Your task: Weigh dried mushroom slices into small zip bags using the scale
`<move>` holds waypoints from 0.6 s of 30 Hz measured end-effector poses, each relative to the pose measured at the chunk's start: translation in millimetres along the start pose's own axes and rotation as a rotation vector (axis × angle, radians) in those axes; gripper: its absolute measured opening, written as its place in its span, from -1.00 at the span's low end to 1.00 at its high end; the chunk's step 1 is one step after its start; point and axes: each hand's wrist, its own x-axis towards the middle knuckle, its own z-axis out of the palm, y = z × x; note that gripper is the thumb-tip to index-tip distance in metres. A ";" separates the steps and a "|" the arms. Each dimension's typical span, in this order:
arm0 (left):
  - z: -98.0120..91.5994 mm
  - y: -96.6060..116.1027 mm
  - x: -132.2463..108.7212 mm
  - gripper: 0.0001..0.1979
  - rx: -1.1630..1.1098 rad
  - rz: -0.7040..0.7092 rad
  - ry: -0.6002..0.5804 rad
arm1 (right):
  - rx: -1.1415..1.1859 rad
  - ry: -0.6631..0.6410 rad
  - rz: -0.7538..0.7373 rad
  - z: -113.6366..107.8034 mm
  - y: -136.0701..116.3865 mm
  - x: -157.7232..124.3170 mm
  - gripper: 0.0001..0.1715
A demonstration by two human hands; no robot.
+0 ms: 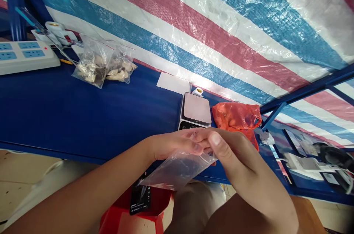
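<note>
Both my hands meet in front of the blue table, pinching the top edge of a small clear zip bag. My left hand grips the bag's rim from the left with closed fingers. My right hand grips the same rim from the right, thumb on top. The bag hangs down toward my lap and looks empty. Just behind my hands sits a small digital scale with a pale weighing plate. An orange plastic bag with something inside lies right of the scale.
Two clear bags of pale and dark pieces lie at the back left, near a white power strip. A white paper lies behind the scale. A striped tarp backs the table. A phone rests on a red stool below.
</note>
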 end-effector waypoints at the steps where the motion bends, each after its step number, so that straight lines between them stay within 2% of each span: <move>1: -0.4 0.9 -0.3 -0.48 0.036 -0.006 0.011 | 0.000 -0.036 0.018 0.7 -1.6 1.7 -0.61; 5: -0.6 4.1 -1.0 -0.53 0.189 -0.037 0.019 | 0.014 -0.149 0.060 4.2 -7.6 7.5 -0.42; 8: 1.3 6.8 -1.7 -0.49 0.239 -0.088 0.016 | -0.019 -0.196 0.101 6.8 -8.4 8.7 -0.36; 13: 3.0 10.6 -3.1 -0.53 0.345 -0.121 0.000 | -0.009 -0.284 0.124 10.6 -7.5 10.9 -0.40; 18: -7.0 1.6 -0.3 -0.63 0.458 -0.039 -0.029 | 0.021 -0.318 0.131 13.6 -10.0 14.9 -0.46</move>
